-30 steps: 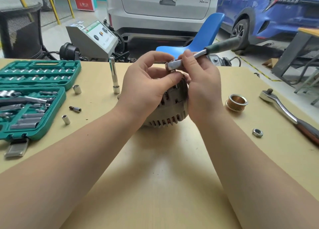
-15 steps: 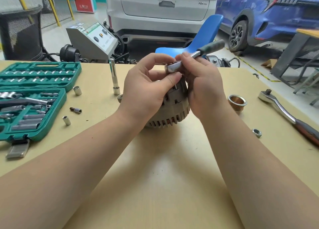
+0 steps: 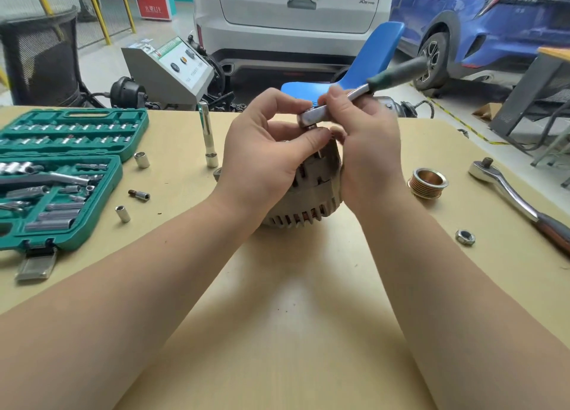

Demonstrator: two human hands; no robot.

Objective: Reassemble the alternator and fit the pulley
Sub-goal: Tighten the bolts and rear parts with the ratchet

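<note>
Your left hand (image 3: 262, 159) gripped the alternator (image 3: 308, 199), probably heavy, rigid metal; your right hand (image 3: 367, 150) pinched the small ratchet (image 3: 354, 101) near its head.

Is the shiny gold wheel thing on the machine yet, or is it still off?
Still off. The pulley lies on the table, right of the alternator, touching nothing else.
</note>
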